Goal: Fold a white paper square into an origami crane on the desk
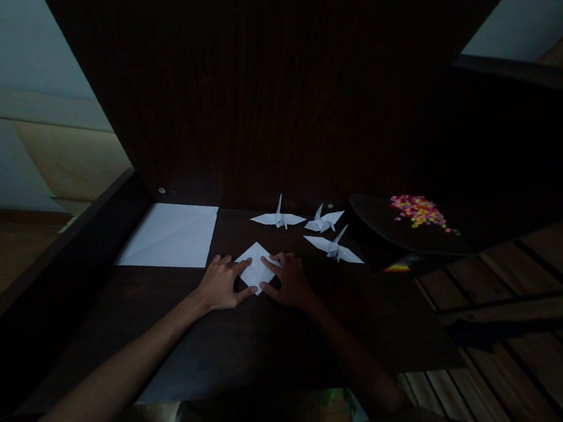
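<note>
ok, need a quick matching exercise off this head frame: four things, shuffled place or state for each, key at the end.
Things
1. Folded paper
2. Large paper sheet
3. Paper cranes
4. Small colourful pieces

Places or states
A. White, wings spread
B. Heaped on the dark rounded shelf
C. Under fingers of both the left hand and the right hand
D. Lying flat, left of the left hand

Pairs: 1-C, 2-D, 3-A, 4-B

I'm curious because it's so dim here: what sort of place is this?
Probably a room at home, perhaps a desk corner: a dark wood-grained desk bears three white paper cranes and a folded paper under the person's left hand and right hand.
</note>
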{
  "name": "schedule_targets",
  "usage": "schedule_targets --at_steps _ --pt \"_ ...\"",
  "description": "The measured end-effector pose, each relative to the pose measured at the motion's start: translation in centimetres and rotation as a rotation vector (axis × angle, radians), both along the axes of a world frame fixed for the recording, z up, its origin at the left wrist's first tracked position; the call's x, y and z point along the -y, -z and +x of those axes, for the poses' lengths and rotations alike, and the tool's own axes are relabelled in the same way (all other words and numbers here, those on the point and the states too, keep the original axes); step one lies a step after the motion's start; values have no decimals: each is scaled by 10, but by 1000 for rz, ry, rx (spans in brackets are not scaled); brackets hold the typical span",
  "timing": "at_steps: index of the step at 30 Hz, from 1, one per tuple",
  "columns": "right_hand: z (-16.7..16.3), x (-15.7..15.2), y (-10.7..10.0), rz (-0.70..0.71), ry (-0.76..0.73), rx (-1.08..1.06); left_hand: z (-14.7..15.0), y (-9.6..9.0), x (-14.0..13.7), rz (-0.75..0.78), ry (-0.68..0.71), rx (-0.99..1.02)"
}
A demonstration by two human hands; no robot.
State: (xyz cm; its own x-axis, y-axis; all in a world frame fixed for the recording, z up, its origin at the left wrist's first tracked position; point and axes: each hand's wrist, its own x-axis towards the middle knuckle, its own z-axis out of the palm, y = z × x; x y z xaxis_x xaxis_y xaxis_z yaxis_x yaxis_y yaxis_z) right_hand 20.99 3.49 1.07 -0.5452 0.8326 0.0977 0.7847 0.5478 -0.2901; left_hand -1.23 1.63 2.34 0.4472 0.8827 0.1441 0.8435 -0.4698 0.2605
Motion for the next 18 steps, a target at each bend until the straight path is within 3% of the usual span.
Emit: schedule_targets --at_steps 11,18 --pt "0 -1 2 6 8 -25 1 7 -2 10 2 -27" --pt "0 -1 -1 -9 4 -1 -4 4 -3 41 84 72"
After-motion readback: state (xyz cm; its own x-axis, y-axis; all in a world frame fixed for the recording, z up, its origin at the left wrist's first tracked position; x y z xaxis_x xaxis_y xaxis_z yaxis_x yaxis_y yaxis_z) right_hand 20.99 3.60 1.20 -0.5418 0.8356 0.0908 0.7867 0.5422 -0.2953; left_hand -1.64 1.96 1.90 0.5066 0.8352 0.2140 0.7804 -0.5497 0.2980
